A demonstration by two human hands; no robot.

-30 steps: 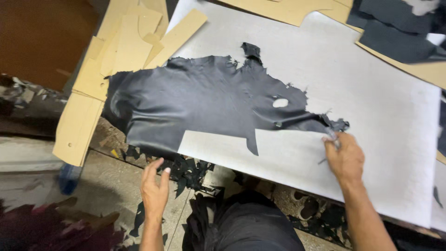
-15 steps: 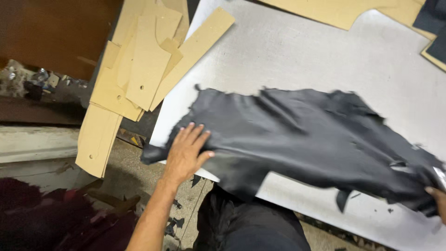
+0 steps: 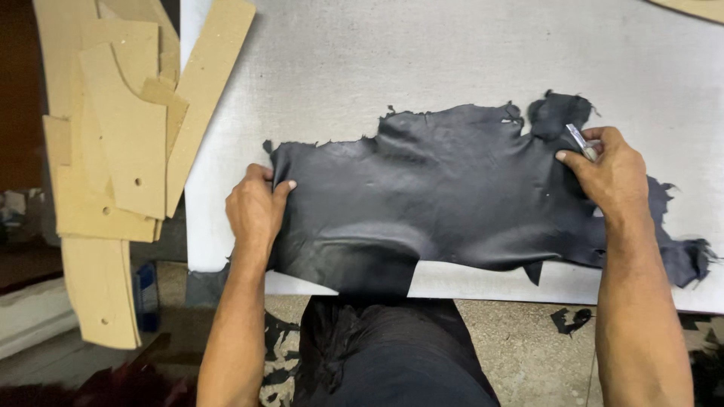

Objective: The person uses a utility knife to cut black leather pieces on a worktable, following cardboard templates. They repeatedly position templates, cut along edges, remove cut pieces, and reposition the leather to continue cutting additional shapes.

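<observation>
Gripping the left edge of the dark leather hide [image 3: 452,203], my left hand [image 3: 255,207] is curling thumb and fingers around it, so the sheet is lying flat on the pale grey surface [image 3: 362,68]. Further left, tan cardboard patterns [image 3: 121,143] are overlapping in a pile off the board's edge, and a small blue container [image 3: 145,295] is standing on the floor below them. Across the hide, my right hand [image 3: 609,173] is pressing down on its ragged far end, fingers closed around a small metal blade [image 3: 579,140], pulling the leather taut between both hands. Its near edge is drooping over the surface toward my lap.
</observation>
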